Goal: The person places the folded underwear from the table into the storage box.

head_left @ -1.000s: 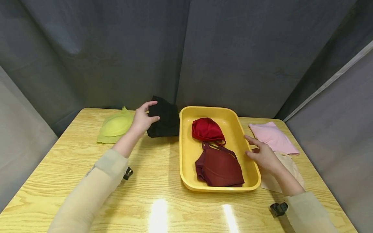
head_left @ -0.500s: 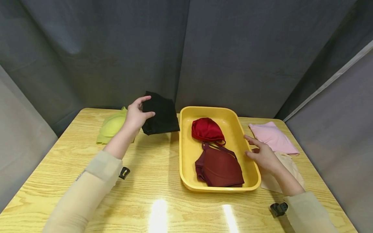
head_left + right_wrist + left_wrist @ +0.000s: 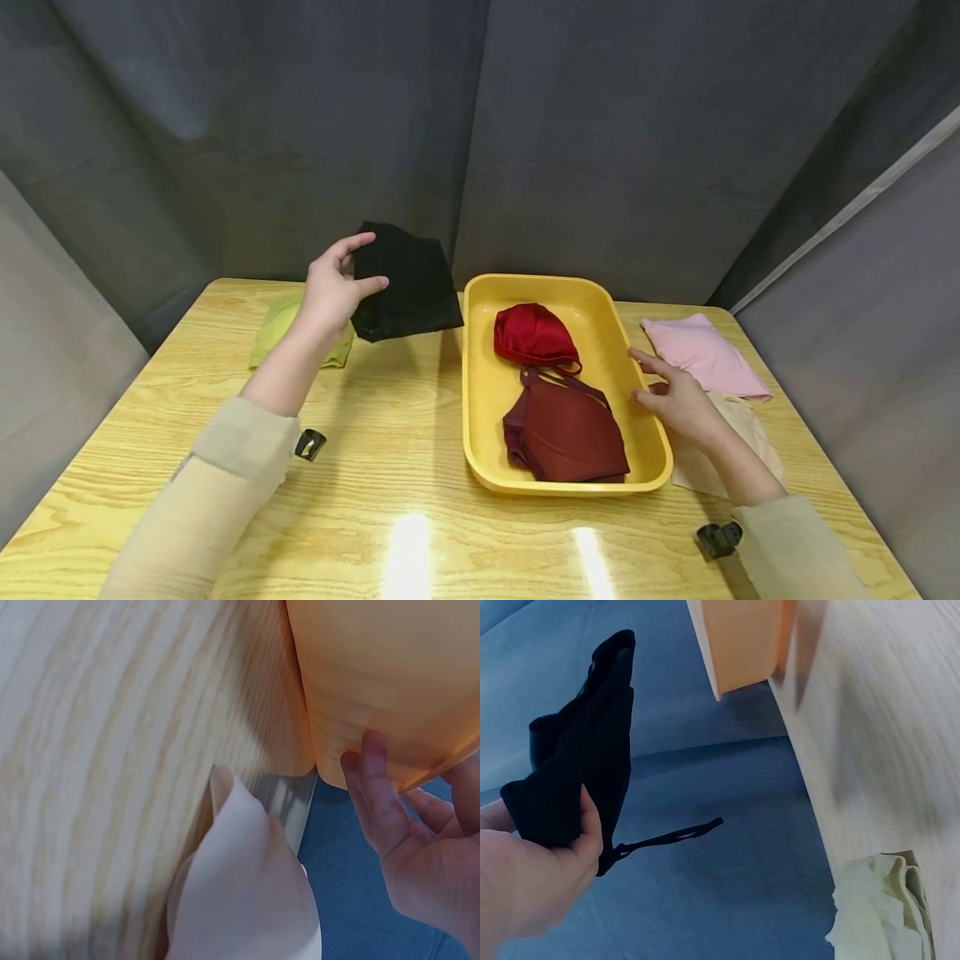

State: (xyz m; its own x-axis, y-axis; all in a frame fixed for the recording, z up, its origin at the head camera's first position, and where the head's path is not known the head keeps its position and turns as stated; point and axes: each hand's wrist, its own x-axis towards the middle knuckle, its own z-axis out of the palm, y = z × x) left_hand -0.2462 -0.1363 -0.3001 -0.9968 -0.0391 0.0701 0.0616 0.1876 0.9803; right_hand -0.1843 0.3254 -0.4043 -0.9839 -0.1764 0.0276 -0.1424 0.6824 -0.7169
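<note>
My left hand (image 3: 330, 287) pinches a folded black bra (image 3: 408, 283) between thumb and fingers, raised off the table at the back. In the left wrist view, one thin strap dangles from the black bra (image 3: 600, 742). Its lower right corner comes close to the left rim of a yellow bin (image 3: 468, 392). My right hand (image 3: 678, 404) holds the bin's right rim, thumb over the edge and fingers against the outer wall in the right wrist view. Inside the bin lie a shiny red bra (image 3: 532, 333) and, nearer me, a folded maroon bra (image 3: 573, 429).
Partly behind my left forearm, a lime-green bra (image 3: 337, 346) lies on the wooden table (image 3: 390, 433). To the bin's right are a pink folded garment (image 3: 705, 354) and a beige one (image 3: 757, 433), partly under my right arm. Grey curtains (image 3: 600, 150) enclose the back and sides.
The left hand has lifted the black bra and drawn it up and leftward, now covering more of the lime-green bra. My right hand and the bin stay in place.
</note>
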